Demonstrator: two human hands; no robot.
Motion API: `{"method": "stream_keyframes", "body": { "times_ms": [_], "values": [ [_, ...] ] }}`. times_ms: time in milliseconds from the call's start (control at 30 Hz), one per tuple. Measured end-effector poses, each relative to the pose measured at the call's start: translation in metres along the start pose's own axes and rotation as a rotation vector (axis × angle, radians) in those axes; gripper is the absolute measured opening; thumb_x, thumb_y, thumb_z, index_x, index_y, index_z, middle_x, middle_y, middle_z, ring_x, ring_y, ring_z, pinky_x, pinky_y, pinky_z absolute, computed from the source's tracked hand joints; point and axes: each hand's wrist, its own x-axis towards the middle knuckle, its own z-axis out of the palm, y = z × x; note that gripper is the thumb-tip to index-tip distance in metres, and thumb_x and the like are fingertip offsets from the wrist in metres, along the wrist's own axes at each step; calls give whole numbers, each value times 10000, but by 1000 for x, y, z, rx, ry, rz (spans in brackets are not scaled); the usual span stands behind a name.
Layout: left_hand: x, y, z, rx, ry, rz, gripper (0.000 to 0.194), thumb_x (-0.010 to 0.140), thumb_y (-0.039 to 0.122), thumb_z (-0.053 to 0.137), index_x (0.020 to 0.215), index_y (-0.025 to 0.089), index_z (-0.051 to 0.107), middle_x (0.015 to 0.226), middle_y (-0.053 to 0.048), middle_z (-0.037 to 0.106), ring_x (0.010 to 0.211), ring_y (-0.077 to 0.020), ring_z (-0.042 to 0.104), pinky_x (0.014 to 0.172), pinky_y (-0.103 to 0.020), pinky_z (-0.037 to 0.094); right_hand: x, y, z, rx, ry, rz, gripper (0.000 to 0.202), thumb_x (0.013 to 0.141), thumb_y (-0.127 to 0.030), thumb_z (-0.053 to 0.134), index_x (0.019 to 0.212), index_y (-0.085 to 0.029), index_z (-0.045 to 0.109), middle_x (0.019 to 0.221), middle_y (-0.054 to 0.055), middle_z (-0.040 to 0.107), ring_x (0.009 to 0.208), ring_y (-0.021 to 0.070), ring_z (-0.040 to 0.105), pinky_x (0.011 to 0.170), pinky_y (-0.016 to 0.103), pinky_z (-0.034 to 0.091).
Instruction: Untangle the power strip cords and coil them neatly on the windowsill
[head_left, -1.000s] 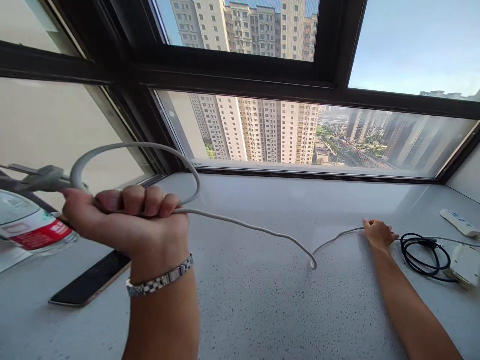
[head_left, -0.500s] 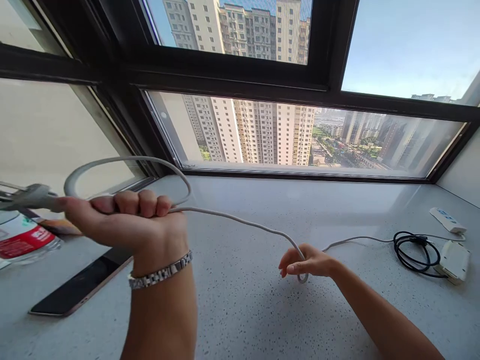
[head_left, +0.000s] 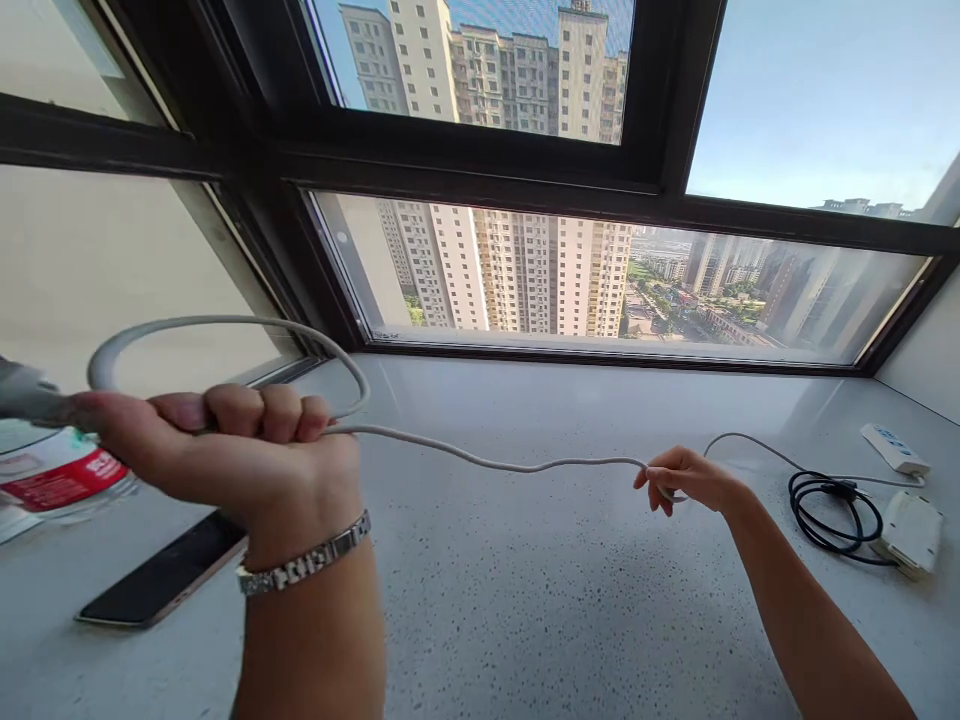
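A pale grey cable runs between my two hands above the speckled white surface. My left hand, with a metal bracelet at the wrist, is closed on it at the left. A wide loop of the cable rises above those fingers, and a grey plug end sticks out past the thumb, cut off by the picture's edge. My right hand pinches the cable between thumb and fingers. From there the cable curves on towards a white power strip at the right.
A phone lies below my left hand. Behind the plug stands a clear bottle with a red label. A coiled black cord and a white box lie at the right. Dark window frames border the far side.
My right hand has moved right and farther away, and the cable between my hands is straighter. My left hand has shifted slightly left, still holding the looped cable.
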Motion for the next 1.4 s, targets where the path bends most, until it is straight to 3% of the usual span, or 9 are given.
{"method": "stream_keyframes", "body": {
  "times_ms": [100, 267, 367, 633, 800, 900, 1167, 1300, 1400],
  "values": [
    [-15, -17, 17, -23, -132, 91, 449, 1006, 283, 163, 573, 173, 207, 392, 69, 155, 323, -56, 118, 338, -189, 132, 7, -3, 9, -4, 298, -5, 533, 792, -642, 547, 773, -127, 684, 519, 5, 589, 369, 69, 385, 411, 226, 307],
    [-60, -71, 37, 141, -422, -446, 526, 850, 417, 601, 513, 178, 276, 415, 85, 194, 329, -34, 146, 322, -173, 100, 13, -30, 40, -165, 865, -225, 506, 862, -624, 443, 679, -177, 591, 426, -65, 366, 388, 80, 286, 423, 235, 264],
    [-92, -105, 38, 213, -436, -646, 574, 707, 507, 727, 532, 188, 283, 438, 101, 197, 342, -23, 155, 319, -148, 120, 8, -42, 57, -374, 965, -383, 459, 928, -538, 379, 657, -196, 523, 469, -59, 341, 429, 89, 297, 450, 233, 256],
    [-128, -139, 21, 281, -509, -951, 627, 608, 666, 706, 530, 196, 299, 429, 92, 233, 371, -31, 182, 353, -176, 152, 6, -43, 71, -933, 636, -445, 423, 986, -404, 294, 656, -204, 467, 488, -30, 459, 421, 91, 291, 452, 243, 186],
    [-119, -135, 23, 280, -584, -966, 531, 594, 493, 781, 536, 189, 350, 416, 97, 252, 370, -31, 210, 357, -169, 159, 3, -48, 69, -955, 500, -424, 365, 986, -365, 311, 742, -200, 525, 567, -11, 543, 450, 93, 365, 476, 248, 187],
    [-109, -130, 29, 254, -558, -835, 489, 608, 466, 786, 542, 170, 402, 451, 83, 315, 393, -35, 267, 358, -163, 212, 3, -51, 69, -837, 461, -347, 266, 943, -389, 436, 768, -205, 517, 539, -48, 473, 452, 83, 308, 480, 235, 186],
    [-31, -83, 29, -96, -161, -585, 434, 892, 275, 515, 540, 183, 279, 438, 77, 268, 374, -64, 305, 357, -191, 271, 11, -23, 37, -368, 167, -13, 496, 814, -597, 540, 576, -200, 362, 523, -82, 273, 486, 66, 231, 459, 219, 195],
    [-2, -51, 18, -235, -110, -480, 417, 969, 256, 336, 560, 180, 304, 384, 79, 278, 340, -60, 338, 402, -195, 362, 12, 9, 3, -321, 83, 140, 510, 736, -667, 586, 629, -173, 519, 545, -58, 402, 493, 74, 316, 468, 228, 236],
    [9, -30, 8, -294, -171, -404, 427, 1000, 268, 235, 603, 172, 362, 366, 92, 292, 289, -31, 283, 371, -155, 318, 1, 27, -25, -355, 153, 284, 551, 697, -696, 599, 654, -147, 603, 533, -39, 440, 501, 85, 349, 483, 240, 252]
  ]
}}
